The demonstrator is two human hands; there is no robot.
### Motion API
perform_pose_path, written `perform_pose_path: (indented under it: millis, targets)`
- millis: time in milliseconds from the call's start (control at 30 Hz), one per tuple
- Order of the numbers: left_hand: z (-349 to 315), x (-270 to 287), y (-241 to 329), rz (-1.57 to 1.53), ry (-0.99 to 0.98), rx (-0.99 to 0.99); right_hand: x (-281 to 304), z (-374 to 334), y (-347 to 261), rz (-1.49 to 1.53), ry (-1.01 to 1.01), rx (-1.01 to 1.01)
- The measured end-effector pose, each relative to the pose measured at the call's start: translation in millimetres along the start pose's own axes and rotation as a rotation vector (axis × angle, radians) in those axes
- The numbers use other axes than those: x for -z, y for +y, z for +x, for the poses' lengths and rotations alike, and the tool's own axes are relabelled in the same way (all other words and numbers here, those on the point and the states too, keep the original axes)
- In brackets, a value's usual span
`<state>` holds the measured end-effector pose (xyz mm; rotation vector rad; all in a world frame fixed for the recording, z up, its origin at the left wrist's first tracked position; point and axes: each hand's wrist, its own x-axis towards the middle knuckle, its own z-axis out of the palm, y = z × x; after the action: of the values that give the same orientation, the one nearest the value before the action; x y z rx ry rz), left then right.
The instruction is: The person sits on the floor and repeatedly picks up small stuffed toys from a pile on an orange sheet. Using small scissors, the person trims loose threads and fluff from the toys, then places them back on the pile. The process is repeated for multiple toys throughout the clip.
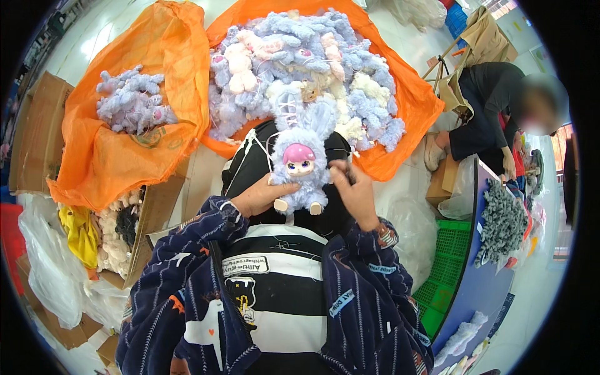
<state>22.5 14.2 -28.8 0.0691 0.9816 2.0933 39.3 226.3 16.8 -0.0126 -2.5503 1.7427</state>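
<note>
A light blue plush rabbit doll [315, 154] with a pink fringe, a small hard face and two tan feet sits upright over my lap. Its long ears point away from me, and a pale ribbon criss-crosses the left ear and trails down that side. My left hand [265, 195] is closed around the doll's lower left side, with the thumb across its belly. Beside the doll's right arm, my right hand [354, 192] has thumb and forefinger pinched together. Whatever lies between those fingertips is too small to make out.
Ahead lies an orange sack [417, 119] heaped with blue, cream and pink plush dolls. Another orange sack [181, 56] with several blue dolls is at the left, by cardboard boxes [39, 128]. Green crates [447, 250] and a blue table [465, 275] stand right; a person [487, 103] bends beyond.
</note>
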Motion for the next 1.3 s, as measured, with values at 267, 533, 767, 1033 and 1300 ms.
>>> perform_pose_path:
  millis: [267,533,767,1033,1300]
  targets:
    - [3.7,0.1,-7.1,0.249,0.139,-0.15,-19.9,-19.0,-6.7,-0.165,-0.039,0.187]
    - [9.1,0.8,-5.8,0.134,0.207,-0.235,-22.2,-13.0,9.7,0.528,-0.059,-0.285]
    - [7.9,-0.7,2.9,0.044,0.201,-0.218,-10.8,-26.4,-18.8,-0.691,-0.289,0.498]
    - [16.2,4.8,-16.2,0.121,0.254,-0.354,-29.0,-24.5,12.9,-0.571,0.019,0.345]
    - [2.4,10.4,-0.4,0.345,0.292,-0.493,-32.2,-18.2,8.3,-0.098,0.025,-0.017]
